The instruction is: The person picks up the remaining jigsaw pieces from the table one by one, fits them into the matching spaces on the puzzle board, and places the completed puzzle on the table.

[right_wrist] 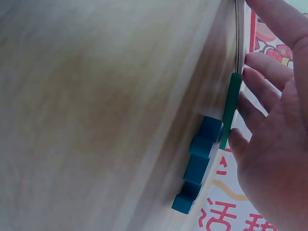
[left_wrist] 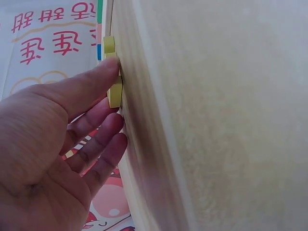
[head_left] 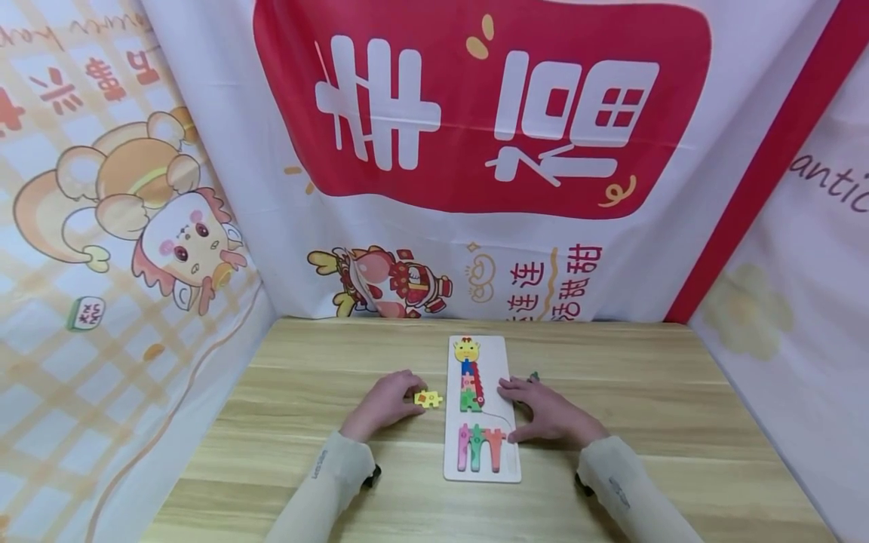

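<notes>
while the forearms in pale long sleeves (head_left: 324, 483) reach in from below, a person works with both bare hands over a light, wood-grained table (head_left: 679, 385). between the hands lies a long white puzzle board with rounded corners (head_left: 498, 362), holding part of a giraffe. at its far end is a yellow giraffe-head piece (head_left: 466, 349); below it come a blue neck piece (head_left: 466, 368), a pink neck piece (head_left: 468, 382) and a green knobbed body piece (head_left: 469, 402), with a red scalloped mane strip (head_left: 478, 381) along their right side. nearer the person stand a pink leg (head_left: 464, 450), a green leg (head_left: 476, 446) and an orange leg piece (head_left: 495, 452).

the left hand (head_left: 385, 403) pinches a yellow jigsaw piece with an orange spot (head_left: 431, 400) just left of the board; its other fingers curve loosely. the right hand (head_left: 550, 411) is spread and relaxed at the board's right edge, gripping nothing that shows. beside its fingers, the right wrist view shows a dark teal knobbed piece (right_wrist: 196, 166) and a flat green piece (right_wrist: 232, 103), seen edge-on, so their full outlines are hard to tell. behind hangs a white cloth with a red panel (head_left: 468, 162).
</notes>
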{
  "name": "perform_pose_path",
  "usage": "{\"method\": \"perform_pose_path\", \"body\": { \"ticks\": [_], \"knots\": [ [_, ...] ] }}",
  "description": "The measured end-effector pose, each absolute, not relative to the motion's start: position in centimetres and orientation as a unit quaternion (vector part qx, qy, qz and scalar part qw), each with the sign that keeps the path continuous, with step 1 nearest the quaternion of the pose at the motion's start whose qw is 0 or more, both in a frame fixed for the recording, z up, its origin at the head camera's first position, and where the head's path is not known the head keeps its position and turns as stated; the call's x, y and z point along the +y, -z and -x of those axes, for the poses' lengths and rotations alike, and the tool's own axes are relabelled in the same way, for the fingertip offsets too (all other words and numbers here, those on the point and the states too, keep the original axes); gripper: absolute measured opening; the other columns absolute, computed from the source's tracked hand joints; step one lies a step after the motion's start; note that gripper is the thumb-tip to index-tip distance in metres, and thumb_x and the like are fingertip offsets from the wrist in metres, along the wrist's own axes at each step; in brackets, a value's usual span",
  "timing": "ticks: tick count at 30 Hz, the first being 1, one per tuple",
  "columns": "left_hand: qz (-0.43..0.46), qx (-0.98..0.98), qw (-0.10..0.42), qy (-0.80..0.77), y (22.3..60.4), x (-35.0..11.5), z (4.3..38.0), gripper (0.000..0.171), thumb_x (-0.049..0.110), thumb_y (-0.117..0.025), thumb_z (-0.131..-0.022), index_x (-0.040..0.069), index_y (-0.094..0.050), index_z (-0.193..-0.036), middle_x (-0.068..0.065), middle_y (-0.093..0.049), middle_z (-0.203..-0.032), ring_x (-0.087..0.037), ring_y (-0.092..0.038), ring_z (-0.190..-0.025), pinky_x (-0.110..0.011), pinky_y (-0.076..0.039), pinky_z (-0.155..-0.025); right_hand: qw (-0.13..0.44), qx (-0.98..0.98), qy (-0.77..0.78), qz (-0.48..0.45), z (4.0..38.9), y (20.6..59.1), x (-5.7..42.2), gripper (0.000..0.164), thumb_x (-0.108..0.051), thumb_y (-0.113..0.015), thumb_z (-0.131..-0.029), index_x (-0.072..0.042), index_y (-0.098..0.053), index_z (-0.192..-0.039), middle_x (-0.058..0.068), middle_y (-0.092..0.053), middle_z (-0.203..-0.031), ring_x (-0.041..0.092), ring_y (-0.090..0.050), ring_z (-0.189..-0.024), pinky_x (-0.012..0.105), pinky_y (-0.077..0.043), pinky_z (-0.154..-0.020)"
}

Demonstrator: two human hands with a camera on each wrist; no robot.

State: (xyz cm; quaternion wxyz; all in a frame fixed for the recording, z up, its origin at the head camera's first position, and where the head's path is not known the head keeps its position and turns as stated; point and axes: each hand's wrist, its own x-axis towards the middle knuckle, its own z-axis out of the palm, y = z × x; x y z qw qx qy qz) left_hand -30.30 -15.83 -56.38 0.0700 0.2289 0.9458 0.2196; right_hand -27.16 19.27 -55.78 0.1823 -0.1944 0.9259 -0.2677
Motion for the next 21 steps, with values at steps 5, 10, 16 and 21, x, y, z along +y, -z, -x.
{"method": "perform_pose_path", "body": {
  "ticks": [5, 10, 16, 21],
  "knots": [
    [-0.236, 0.944, 0.056, -0.225, 56.3, -15.8, 30.1, 0.036, 0.023, -0.085, -0.087, 0.013, -0.075, -0.121, 0.003, -0.064, -0.094, -0.011, -0.055, -0.081, -0.028, -0.051, -0.075, 0.176, 0.927, 0.261, 0.202, 27.3, 55.9, 19.4, 0.094, -0.058, -0.085, -0.077, -0.028, -0.045, -0.157, -0.006, -0.030, -0.170, 0.032, -0.020, -0.160, 0.064, -0.018, -0.127],
    [-0.241, 0.942, 0.030, -0.231, 56.1, -15.7, 29.7, 0.044, 0.023, -0.084, -0.088, 0.011, -0.071, -0.129, 0.001, -0.065, -0.099, -0.010, -0.058, -0.082, -0.026, -0.054, -0.076, 0.176, 0.927, 0.263, 0.201, 27.3, 55.9, 19.4, 0.094, -0.057, -0.086, -0.077, -0.027, -0.046, -0.157, -0.005, -0.031, -0.170, 0.032, -0.020, -0.160, 0.065, -0.017, -0.126],
    [-0.227, 0.937, -0.008, -0.264, 55.4, -15.4, 28.8, 0.055, 0.022, -0.084, -0.088, 0.011, -0.065, -0.138, 0.002, -0.069, -0.112, -0.007, -0.066, -0.091, -0.023, -0.059, -0.081, 0.176, 0.925, 0.269, 0.201, 27.2, 55.9, 19.4, 0.095, -0.057, -0.086, -0.077, -0.027, -0.046, -0.157, -0.005, -0.030, -0.170, 0.033, -0.020, -0.160, 0.066, -0.017, -0.126],
    [-0.242, 0.920, -0.063, -0.302, 55.0, -15.2, 27.7, 0.054, 0.020, -0.086, -0.086, 0.011, -0.067, -0.136, 0.001, -0.074, -0.115, -0.008, -0.070, -0.093, -0.019, -0.060, -0.081, 0.174, 0.925, 0.272, 0.203, 27.2, 56.1, 19.5, 0.096, -0.058, -0.086, -0.076, -0.027, -0.046, -0.157, -0.004, -0.031, -0.170, 0.033, -0.021, -0.160, 0.066, -0.017, -0.126]
  ]
}}
